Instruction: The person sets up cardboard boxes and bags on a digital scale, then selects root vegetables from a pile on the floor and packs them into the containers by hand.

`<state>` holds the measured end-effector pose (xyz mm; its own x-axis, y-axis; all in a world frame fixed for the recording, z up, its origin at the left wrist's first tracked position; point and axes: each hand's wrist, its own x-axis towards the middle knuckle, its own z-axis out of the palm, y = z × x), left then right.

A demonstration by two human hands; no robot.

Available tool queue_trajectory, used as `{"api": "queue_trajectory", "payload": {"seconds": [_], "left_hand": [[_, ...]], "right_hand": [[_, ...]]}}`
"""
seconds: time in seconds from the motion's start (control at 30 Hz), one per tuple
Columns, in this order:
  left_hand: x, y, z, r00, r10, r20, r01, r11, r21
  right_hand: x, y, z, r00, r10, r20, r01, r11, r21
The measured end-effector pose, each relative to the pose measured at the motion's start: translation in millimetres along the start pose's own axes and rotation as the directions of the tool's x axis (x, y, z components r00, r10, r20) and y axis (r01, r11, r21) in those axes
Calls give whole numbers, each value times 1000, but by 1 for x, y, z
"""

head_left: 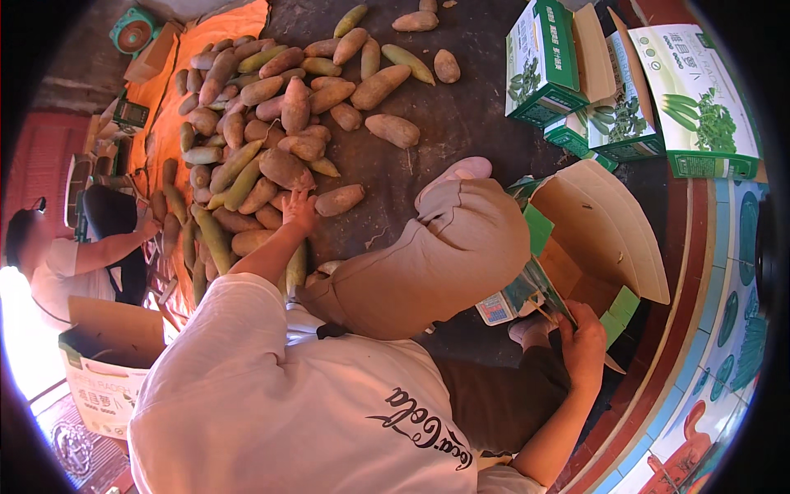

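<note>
My left hand (pixel 300 211) reaches into a large heap of radishes (pixel 247 132), some green, many coated in brownish-red soil. Its fingers are spread against the lower end of a thick, soil-covered radish (pixel 286 169), and another radish (pixel 339 200) lies just to its right. My right hand (pixel 584 339) is closed on the near edge of an open cardboard box (pixel 576 267) with green flaps. The visible inside of that box is bare brown cardboard. Beneath its left side shows part of a digital scale (pixel 494 309) with a keypad.
Green and white cartons (pixel 699 99) stand at the far right by a tiled ledge (pixel 724 247). Another open carton (pixel 107 362) is at the left. A co-worker (pixel 74 263) reaches toward the heap's left side, where an orange sheet (pixel 164 107) lies. A green dial scale (pixel 134 31) stands behind.
</note>
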<state>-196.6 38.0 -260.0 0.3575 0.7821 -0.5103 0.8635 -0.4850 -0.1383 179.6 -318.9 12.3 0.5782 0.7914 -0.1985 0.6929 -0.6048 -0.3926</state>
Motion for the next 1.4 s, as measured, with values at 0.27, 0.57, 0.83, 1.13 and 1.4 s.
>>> {"api": "queue_trajectory", "payload": {"seconds": [0.27,0.57,0.83,1.13,1.4], "left_hand": [[8,16,22,986,-52,155,70,992,-109],[-2,9,30,964,-37,262,80,985,-154],[-9,8,30,957,-54,286,107,979,-172],[-29,-2,33,887,-73,455,98,995,-32],[-45,-28,67,891,-152,427,173,985,-11]], "right_hand": [[3,1,3,1000,2,-23,-2,999,38],[4,2,2,999,29,-13,-29,999,29],[3,1,3,999,54,0,-54,998,27],[2,0,4,999,53,1,-53,999,4],[2,3,4,994,105,37,-107,992,61]]}}
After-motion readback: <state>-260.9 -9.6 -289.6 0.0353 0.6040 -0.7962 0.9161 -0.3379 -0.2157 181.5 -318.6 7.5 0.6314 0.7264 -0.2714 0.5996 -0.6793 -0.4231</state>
